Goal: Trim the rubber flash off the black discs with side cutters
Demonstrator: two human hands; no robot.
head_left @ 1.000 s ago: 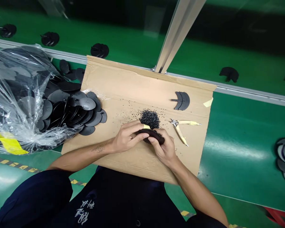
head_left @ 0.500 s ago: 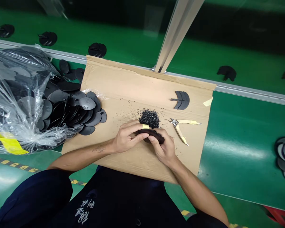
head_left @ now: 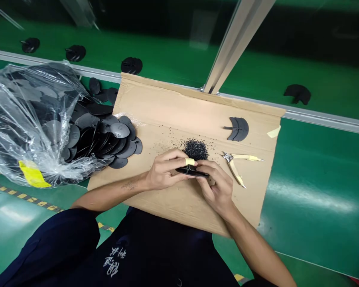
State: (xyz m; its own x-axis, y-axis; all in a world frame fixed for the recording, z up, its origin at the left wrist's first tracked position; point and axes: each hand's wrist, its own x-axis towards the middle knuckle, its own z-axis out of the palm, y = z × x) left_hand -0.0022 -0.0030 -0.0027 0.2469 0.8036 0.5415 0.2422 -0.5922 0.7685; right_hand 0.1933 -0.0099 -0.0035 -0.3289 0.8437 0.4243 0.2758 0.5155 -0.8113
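Between both hands I hold a thin black plastic disc point(head_left: 192, 172), seen nearly edge-on above the cardboard sheet point(head_left: 179, 107). My left hand point(head_left: 164, 169) pinches its left side, with yellow tape around one finger. The fingers of my right hand point(head_left: 217, 184) are closed on the disc's right end. Just beyond the hands lies a heap of small black plastic bits point(head_left: 196, 149). Right of my right hand rest cutting pliers point(head_left: 233, 164) with yellowish handles, their handles spread. Farther back is a curved black plastic piece point(head_left: 238, 128) with a thin stem.
A clear plastic bag point(head_left: 26, 119) bearing a yellow label point(head_left: 34, 174) spills many black discs point(head_left: 119, 130) at left. Behind the cardboard run a metal rail point(head_left: 332, 122) and an upright post point(head_left: 227, 52). More black pieces point(head_left: 131, 65) lie beyond the rail.
The disc has tilted to a flatter, edge-on pose, and my right fingers have shifted along its edge. The whole scene sits farther right as the camera turned.
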